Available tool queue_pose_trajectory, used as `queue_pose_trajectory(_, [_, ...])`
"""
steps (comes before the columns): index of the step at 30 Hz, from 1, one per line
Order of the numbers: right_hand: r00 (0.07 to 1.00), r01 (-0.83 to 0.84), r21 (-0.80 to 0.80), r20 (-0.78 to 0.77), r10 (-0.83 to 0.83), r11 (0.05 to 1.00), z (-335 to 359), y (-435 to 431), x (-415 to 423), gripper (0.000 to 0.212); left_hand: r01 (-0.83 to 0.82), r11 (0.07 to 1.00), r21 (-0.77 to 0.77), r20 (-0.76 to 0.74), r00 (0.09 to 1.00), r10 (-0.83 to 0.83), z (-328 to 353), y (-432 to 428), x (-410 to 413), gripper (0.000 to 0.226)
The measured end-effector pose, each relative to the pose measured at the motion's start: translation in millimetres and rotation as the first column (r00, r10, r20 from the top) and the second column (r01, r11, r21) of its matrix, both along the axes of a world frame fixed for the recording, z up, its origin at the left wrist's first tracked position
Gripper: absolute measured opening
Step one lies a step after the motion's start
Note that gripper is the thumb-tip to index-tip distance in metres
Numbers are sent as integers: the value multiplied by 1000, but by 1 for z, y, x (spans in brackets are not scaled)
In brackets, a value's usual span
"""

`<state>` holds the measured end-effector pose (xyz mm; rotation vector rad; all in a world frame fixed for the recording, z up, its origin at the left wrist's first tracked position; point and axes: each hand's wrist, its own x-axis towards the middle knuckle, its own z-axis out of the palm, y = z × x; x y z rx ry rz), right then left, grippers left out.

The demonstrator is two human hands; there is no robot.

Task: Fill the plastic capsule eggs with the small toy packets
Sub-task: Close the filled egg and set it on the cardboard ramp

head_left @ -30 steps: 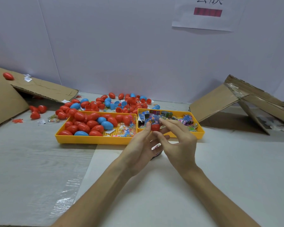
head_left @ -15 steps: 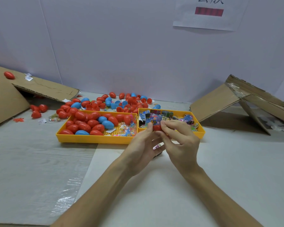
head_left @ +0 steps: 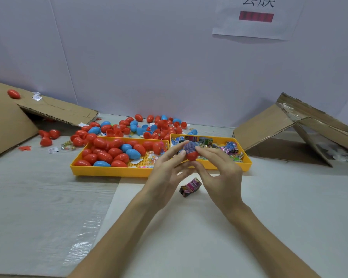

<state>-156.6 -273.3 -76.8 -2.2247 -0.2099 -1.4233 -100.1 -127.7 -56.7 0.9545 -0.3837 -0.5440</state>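
My left hand and my right hand meet in front of the trays, both pinching a red egg half. A blue-purple toy packet sticks out of its top. Another pink toy packet lies on the white sheet just below my hands. The left yellow tray holds several red and blue capsule eggs. The right yellow tray holds several toy packets.
More red and blue eggs lie scattered behind the trays near the wall. Flattened cardboard slopes at the far left with a red egg on it. A collapsed cardboard box stands at the right.
My hands have drawn slightly apart around the red egg half, and the packet now shows sticking out of its top. The pink packet below has come into view.
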Motion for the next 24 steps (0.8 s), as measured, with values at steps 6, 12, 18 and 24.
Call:
queue_pose_trajectory(6, [998, -18, -24, 66, 19, 1000, -4, -5, 0, 29, 30, 998, -55, -29, 999, -31, 0, -1, -2, 42])
queue_pose_trajectory(12, [996, -78, 50, 50, 76, 996, 1, -4, 0, 26, 89, 990, -111, -64, 993, -96, -4, -1, -2, 41])
queue_pose_trajectory(18, [997, -81, 120, 26, 79, 989, 9, -5, -2, 16, 46, 999, -2, -8, 999, -46, -5, -2, 0, 36])
queue_pose_trajectory(24, [998, -47, 2, 33, 47, 999, 9, -10, -3, 13, 4, 998, 70, 77, 997, -9, -4, -3, -1, 34])
